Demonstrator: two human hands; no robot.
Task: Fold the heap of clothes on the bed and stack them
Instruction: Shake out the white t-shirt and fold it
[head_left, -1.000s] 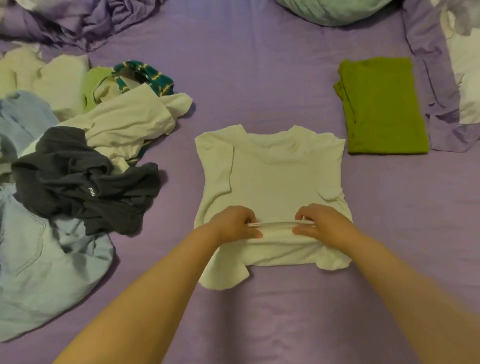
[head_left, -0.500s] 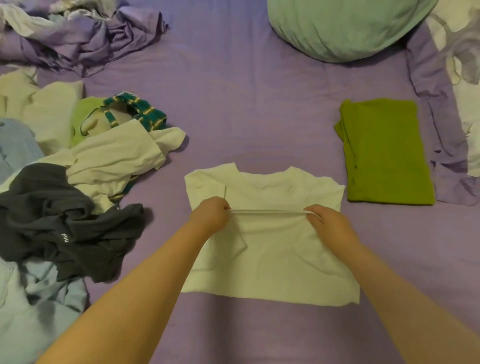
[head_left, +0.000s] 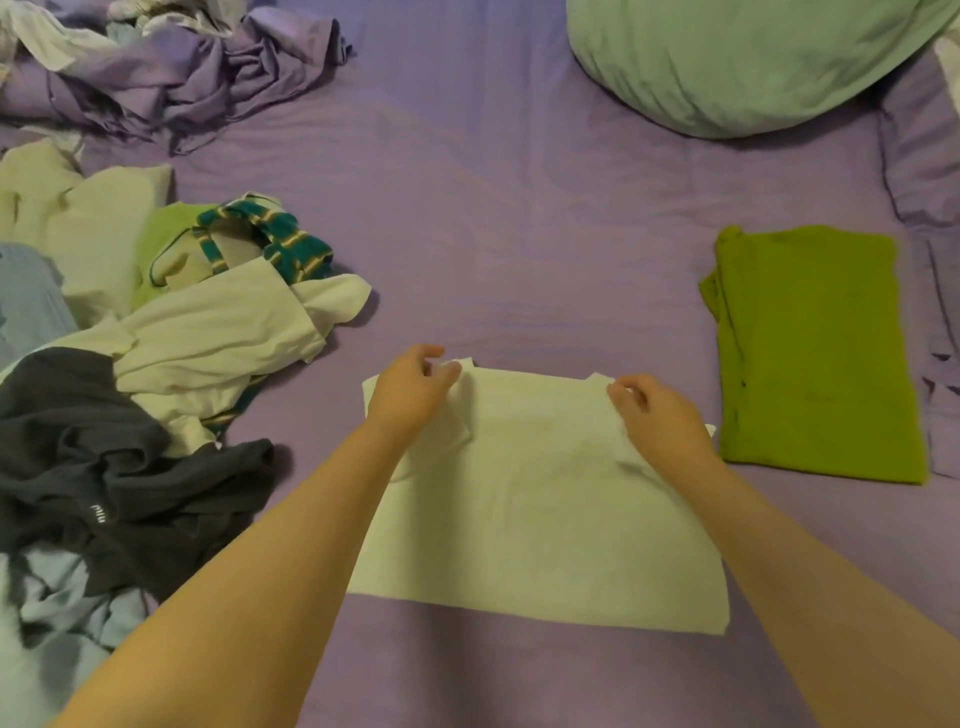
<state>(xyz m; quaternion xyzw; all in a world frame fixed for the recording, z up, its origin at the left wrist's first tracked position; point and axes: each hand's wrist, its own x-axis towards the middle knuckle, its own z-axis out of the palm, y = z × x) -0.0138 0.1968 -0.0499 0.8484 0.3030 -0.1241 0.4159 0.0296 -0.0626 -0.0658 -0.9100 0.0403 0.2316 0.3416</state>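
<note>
1. Head view: white T-shirt (head_left: 540, 514) folded in half, flat on the purple bed (head_left: 519, 234).
2. Left hand (head_left: 410, 395) at far left corner, fingers loosely curled, pinching the top edge.
3. Right hand (head_left: 660, 415) at far right corner, fingers curled on the edge; grip unclear.
4. Folded green shirt (head_left: 815, 358) just right of it.
5. Unfolded heap (head_left: 156, 364) left, dark garment (head_left: 119, 483) on top.
6. Green pillow (head_left: 737, 57) far right.

The pale green pillow (head_left: 737, 62) and the heap of clothes (head_left: 130, 364) run off the frame's edges — both hands' fingers (head_left: 631, 389) blur at the white shirt's (head_left: 535, 509) far edge, grip unclear.
</note>
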